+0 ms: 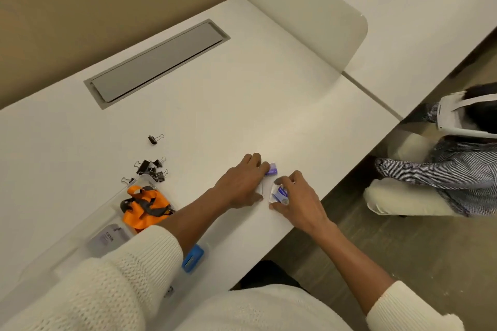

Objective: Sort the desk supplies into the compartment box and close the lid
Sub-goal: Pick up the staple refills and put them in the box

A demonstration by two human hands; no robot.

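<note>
A clear plastic compartment box (80,226) lies at the lower left of the white desk (215,105), partly hidden by my left sleeve. Inside it are an orange strap (145,207), a grey-purple pack (107,238) and a blue item (193,258). My left hand (242,183) rests palm down near the desk's front edge, fingertips touching a small purple eraser (272,169). My right hand (298,196) pinches a small white and purple packet (279,193) against the desk. Several black binder clips (152,168) lie beyond the box, one clip (153,139) apart from them.
A grey cable hatch (158,62) is set into the desk's far side. A white divider panel (304,11) stands at the right rear. Another person (435,166) crouches on the floor to the right, past the desk edge.
</note>
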